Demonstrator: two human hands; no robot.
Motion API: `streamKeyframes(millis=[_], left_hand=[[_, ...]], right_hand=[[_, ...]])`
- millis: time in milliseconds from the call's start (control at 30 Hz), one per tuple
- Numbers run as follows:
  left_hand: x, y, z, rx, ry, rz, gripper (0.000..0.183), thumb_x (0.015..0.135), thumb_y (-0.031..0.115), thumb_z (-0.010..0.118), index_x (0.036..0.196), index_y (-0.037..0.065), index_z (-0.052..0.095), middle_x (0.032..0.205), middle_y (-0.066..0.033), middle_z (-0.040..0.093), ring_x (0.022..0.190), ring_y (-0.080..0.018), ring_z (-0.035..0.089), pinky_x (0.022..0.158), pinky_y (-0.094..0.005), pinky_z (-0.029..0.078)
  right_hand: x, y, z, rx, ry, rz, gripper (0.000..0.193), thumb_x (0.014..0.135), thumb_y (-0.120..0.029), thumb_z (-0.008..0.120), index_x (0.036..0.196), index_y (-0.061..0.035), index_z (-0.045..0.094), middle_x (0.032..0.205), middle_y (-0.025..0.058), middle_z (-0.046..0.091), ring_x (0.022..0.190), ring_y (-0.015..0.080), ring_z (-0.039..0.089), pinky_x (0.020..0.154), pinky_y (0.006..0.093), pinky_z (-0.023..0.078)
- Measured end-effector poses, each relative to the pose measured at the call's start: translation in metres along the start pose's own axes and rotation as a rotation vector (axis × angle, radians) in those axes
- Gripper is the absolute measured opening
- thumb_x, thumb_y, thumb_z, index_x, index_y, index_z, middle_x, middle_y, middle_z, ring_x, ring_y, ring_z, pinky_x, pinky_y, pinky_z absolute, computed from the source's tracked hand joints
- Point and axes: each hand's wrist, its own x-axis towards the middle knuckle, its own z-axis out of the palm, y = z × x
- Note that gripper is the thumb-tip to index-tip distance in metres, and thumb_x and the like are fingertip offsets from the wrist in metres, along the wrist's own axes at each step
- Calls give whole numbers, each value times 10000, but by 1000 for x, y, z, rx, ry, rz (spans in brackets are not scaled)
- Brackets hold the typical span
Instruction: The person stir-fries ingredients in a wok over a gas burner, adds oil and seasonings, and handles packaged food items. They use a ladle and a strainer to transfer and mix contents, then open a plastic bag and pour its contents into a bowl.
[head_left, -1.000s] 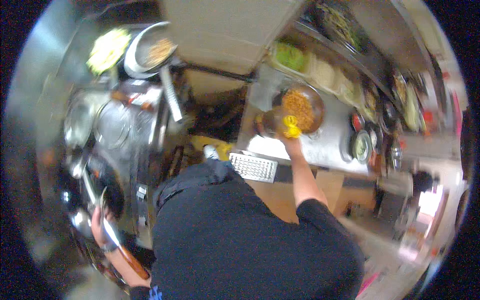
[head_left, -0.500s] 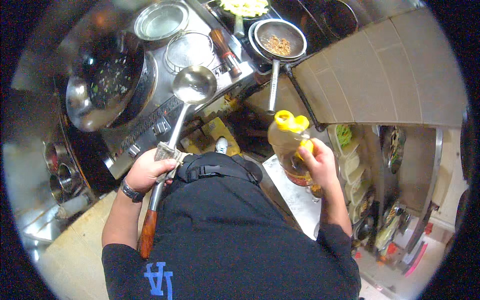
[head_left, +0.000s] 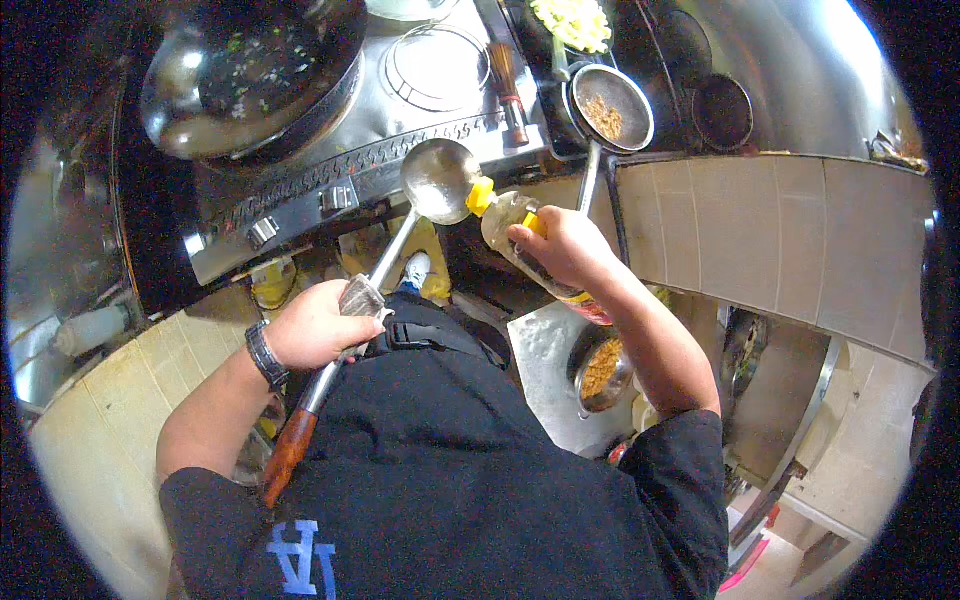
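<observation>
My left hand (head_left: pixel 315 328) is closed round the steel shaft of a long wood-handled ladle (head_left: pixel 438 182), with a grey cloth (head_left: pixel 360 302) between palm and metal. The ladle's bowl faces up just in front of the stove. In my right hand (head_left: pixel 570 248) is a large clear plastic bottle (head_left: pixel 508 222) with a yellow cap, gripped by its handle. The bottle is tipped to the left, and its yellow mouth is at the right rim of the ladle's bowl. Whether liquid is flowing out is too small to tell.
A big wok (head_left: pixel 180 110) with some green and white bits sits on the stove at left. Right of it are a wire ring (head_left: pixel 392 75), a wooden-handled brush (head_left: pixel 508 85) and a sieve (head_left: pixel 640 120) with brown bits. A bowl (head_left: pixel 622 385) of brown food stands on a white surface (head_left: pixel 540 345).
My right hand has brought the bottle left and forward and tipped it to the ladle. The view has shifted, now showing the food bowl at right more fully. The left hand keeps its hold.
</observation>
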Motion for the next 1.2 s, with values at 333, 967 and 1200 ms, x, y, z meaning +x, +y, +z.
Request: streamKeyframes(millis=[333, 967, 1200], left_hand=[[-12, -29, -15, -32, -3, 30, 142, 834, 158, 678, 864, 44, 598, 732, -9, 618, 597, -97, 572, 552, -287, 486], [-18, -21, -15, 15, 8, 47, 121, 856, 151, 662, 829, 55, 593, 694, -2, 596, 575, -91, 561, 531, -276, 476], [-14, -14, -13, 3, -13, 52, 111, 854, 145, 652, 827, 54, 596, 692, -4, 597, 573, -91, 562, 528, -276, 476]], right_hand=[[18, -29, 5, -111, -53, -16, 525, 872, -507, 617, 851, 17, 642, 810, 240, 656, 803, 411, 645, 728, 472, 496], [8, -45, -19, -122, -78, 2, 503, 875, -478, 613, 853, 22, 658, 825, 245, 662, 828, 411, 649, 749, 471, 504], [7, -39, -24, -148, -89, 3, 492, 872, -469, 614, 848, 20, 665, 810, 237, 659, 819, 407, 648, 754, 474, 504]])
